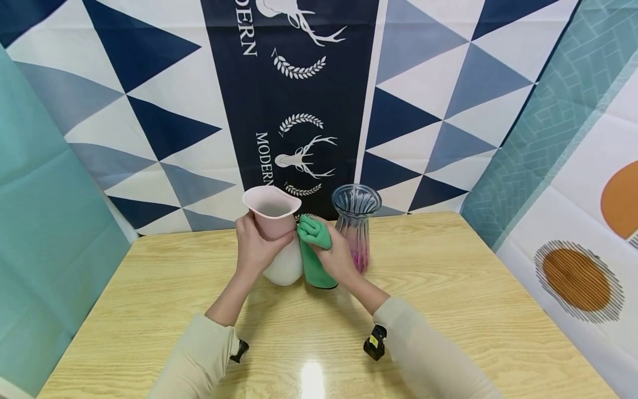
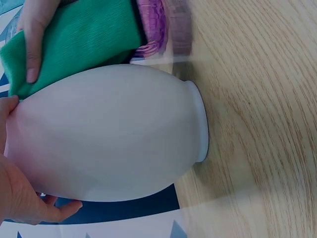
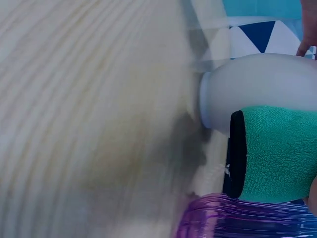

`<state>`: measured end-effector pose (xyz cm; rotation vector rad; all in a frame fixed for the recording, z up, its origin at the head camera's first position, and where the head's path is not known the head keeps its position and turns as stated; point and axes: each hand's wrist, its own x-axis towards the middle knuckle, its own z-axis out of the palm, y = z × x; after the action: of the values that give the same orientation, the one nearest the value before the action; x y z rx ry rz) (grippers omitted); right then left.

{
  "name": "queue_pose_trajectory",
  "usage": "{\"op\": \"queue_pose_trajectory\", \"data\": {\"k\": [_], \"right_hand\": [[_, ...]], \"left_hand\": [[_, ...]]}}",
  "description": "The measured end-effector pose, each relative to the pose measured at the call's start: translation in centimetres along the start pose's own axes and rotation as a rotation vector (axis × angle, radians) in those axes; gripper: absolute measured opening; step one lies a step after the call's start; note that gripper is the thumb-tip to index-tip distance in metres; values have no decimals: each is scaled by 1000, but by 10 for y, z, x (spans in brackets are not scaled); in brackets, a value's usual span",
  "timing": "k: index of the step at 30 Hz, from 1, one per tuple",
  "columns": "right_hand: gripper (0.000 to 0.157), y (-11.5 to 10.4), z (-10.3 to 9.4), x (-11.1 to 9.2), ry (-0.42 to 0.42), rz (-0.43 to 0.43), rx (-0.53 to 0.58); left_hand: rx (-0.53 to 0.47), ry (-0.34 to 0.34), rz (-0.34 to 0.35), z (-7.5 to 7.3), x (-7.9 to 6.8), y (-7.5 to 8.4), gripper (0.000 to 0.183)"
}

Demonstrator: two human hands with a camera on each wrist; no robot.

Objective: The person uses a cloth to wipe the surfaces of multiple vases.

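A vase (image 1: 285, 263), pale pink at its flared mouth and white lower down, stands upright at the back of the table. My left hand (image 1: 255, 244) grips its neck, thumb across the front; in the left wrist view the white body (image 2: 109, 134) and its base ring show on the wood. A green cloth (image 1: 316, 266) with a black edge is in my right hand (image 1: 336, 252), bunched at the top and hanging down. It lies along the vase's right side, and the right wrist view shows the cloth (image 3: 277, 153) overlapping the white body. Part of the right hand is hidden by the cloth.
Just right of the cloth stands a ribbed glass vase (image 1: 360, 244), blue at the rim and pink below, partly behind my right hand. The wooden table (image 1: 438, 310) ends at a patterned backdrop (image 1: 164, 127). Side hangings (image 1: 45, 221) flank it.
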<state>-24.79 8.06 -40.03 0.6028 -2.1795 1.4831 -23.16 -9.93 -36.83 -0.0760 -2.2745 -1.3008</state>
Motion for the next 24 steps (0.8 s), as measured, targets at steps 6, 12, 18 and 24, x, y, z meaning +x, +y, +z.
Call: {"op": "queue_pose_trajectory", "data": {"k": [6,12,18,24], "right_hand": [[48,-21,-7,10,25,-35,48],[50,-20,-5,17,14,-36,18],[49,-23,-3,18,-18,-36,-38],[48,-24,-2,19,-38,-29,-64]], "left_hand": [[4,-6,-8,-1,0,2,100],[-8,-29,0,-3,0,2,95],[-30,-58,12,-6,0,1,93],[-32,-72,23,-7,2,-2,90]]}}
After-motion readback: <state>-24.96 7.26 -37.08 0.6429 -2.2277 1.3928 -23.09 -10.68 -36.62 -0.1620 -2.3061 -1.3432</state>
